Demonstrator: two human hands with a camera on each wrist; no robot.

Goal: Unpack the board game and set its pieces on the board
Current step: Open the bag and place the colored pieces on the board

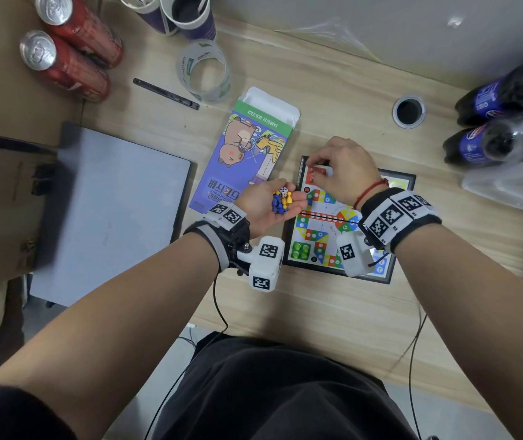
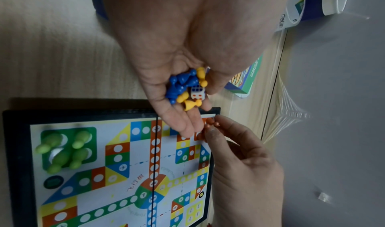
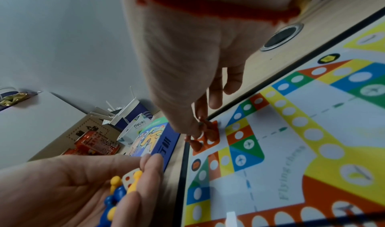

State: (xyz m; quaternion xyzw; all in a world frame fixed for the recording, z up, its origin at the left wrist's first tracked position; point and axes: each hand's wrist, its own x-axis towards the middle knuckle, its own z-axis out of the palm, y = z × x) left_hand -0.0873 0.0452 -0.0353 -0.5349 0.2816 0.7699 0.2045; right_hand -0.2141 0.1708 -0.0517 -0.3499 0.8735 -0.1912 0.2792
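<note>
Four green pawns set, red corner in progress

Four green pawns [image 2: 62, 149] stand in the green corner of the board [image 1: 403, 182], which lies flat on the surface [image 1: 333, 312]. Left hand [image 1: 266, 208] is palm up, fingers cupped around blue pawns [image 2: 179, 85], yellow pawns [image 2: 191, 104] and a die [image 2: 197, 93], beside the board's left edge. Right hand [image 1: 343, 166] pinches a red pawn [image 3: 210, 128] over the red corner; other red pawns sit there. Box [image 1: 241, 154] lies left of the board.
</note>
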